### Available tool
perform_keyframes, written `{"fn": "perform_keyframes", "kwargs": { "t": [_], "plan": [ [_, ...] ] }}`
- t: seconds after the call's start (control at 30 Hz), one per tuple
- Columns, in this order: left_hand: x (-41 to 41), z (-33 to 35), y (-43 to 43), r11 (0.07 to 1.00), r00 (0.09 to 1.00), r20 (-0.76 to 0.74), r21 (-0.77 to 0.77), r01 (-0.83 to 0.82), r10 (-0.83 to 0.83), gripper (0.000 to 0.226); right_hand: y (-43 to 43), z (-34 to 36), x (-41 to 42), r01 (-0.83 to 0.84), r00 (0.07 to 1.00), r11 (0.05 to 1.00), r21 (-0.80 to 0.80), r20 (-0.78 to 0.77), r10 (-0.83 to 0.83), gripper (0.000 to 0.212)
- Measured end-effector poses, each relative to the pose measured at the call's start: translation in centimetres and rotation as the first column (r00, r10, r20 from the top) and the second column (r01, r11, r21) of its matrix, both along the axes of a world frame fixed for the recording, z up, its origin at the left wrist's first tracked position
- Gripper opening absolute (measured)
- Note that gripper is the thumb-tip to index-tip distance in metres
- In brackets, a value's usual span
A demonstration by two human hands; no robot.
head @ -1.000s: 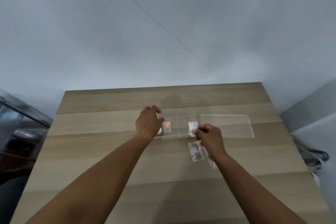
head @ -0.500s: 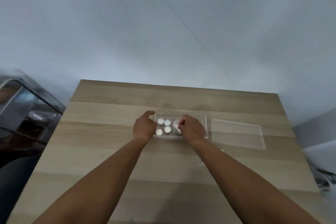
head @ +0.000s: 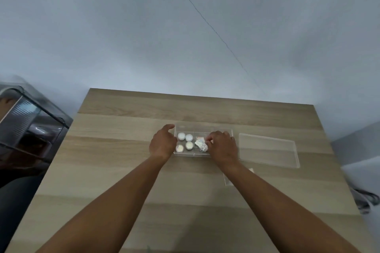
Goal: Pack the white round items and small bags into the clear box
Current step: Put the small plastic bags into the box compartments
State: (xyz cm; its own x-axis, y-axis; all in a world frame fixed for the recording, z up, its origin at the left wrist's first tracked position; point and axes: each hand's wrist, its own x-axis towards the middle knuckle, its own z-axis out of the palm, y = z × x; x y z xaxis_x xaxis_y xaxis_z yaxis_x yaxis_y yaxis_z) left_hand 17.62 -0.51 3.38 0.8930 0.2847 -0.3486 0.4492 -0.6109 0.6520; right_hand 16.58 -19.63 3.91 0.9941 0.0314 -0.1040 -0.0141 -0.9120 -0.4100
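Note:
A clear box (head: 205,129) with dividers sits at the middle of the wooden table (head: 123,170). Several white round items (head: 185,141) fill its left compartment. My left hand (head: 162,144) grips the box's left end. My right hand (head: 223,147) reaches into the middle compartment, its fingertips pinched on a small clear bag (head: 201,144) lying there. Another small bag (head: 228,179) lies on the table near my right forearm, mostly hidden by it.
The clear lid (head: 268,153) lies flat to the right of the box. A dark transparent bin (head: 26,129) stands off the table's left edge. Cables (head: 366,199) hang at the right. A pale wall rises behind the table.
My right hand carried a small bag from the box's right end into the middle compartment. The camera view shifted, and my left hand slid off the white round items to the box's left end.

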Motion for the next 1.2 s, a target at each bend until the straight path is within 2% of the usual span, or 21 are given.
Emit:
{"fn": "perform_keyframes", "kwargs": {
  "t": [0.13,0.23,0.33,0.5,0.57,0.67,0.73,0.87,0.97,1.07,1.2],
  "plan": [
    [-0.8,1.2,-0.6,0.999,0.987,0.163,0.051,-0.006,-0.003,0.037,-2.3,1.2,-1.8,0.13,0.981,0.96,0.246,0.111,-0.161,0.006],
    [-1.7,2.7,-2.1,0.998,0.96,0.274,0.024,0.052,-0.056,0.02,-5.2,1.4,-3.7,0.273,0.949,0.884,0.38,0.046,-0.313,0.009],
    [-3.4,3.7,-4.6,0.983,0.949,0.264,-0.023,0.183,-0.17,0.008,-8.4,0.9,-5.7,0.408,0.899,0.817,0.407,-0.024,-0.437,0.009],
    [-6.7,2.4,-8.7,0.921,0.909,0.18,-0.035,0.389,-0.377,0.01,-11.7,-1.0,-8.2,0.555,0.832,0.782,0.284,-0.191,-0.521,0.015],
    [-7.6,1.5,-10.1,0.905,0.902,0.113,-0.043,0.424,-0.417,0.012,-12.2,-1.6,-9.0,0.6,0.796,0.773,0.207,-0.256,-0.549,0.024],
    [-8.1,-0.1,-11.8,0.906,0.907,-0.003,-0.049,0.42,-0.42,0.015,-12.3,-2.1,-9.9,0.6,0.779,0.794,0.096,-0.295,-0.553,0.04],
    [-8.0,-1.1,-12.8,0.917,0.916,-0.04,-0.019,0.399,-0.399,0.025,-12.1,-2.1,-10.5,0.582,0.781,0.812,0.041,-0.304,-0.545,0.044],
    [-8.1,-2.4,-14.3,0.922,0.93,-0.111,0.137,0.363,-0.349,0.053,-11.5,-2.6,-11.2,0.556,0.785,0.829,-0.051,-0.296,-0.545,0.051],
    [-8.8,-2.6,-15.0,0.921,0.939,-0.138,0.192,0.339,-0.317,0.062,-11.1,-2.9,-11.5,0.574,0.777,0.815,-0.077,-0.263,-0.572,0.054],
    [-9.1,-2.9,-15.4,0.922,0.941,-0.151,0.202,0.329,-0.303,0.058,-11.0,-3.0,-11.7,0.59,0.763,0.803,-0.087,-0.266,-0.589,0.053],
    [-9.0,-2.7,-15.6,0.93,0.938,-0.156,0.154,0.333,-0.31,0.033,-11.2,-3.2,-12.2,0.597,0.753,0.798,-0.074,-0.291,-0.59,0.05]
  ]
}}
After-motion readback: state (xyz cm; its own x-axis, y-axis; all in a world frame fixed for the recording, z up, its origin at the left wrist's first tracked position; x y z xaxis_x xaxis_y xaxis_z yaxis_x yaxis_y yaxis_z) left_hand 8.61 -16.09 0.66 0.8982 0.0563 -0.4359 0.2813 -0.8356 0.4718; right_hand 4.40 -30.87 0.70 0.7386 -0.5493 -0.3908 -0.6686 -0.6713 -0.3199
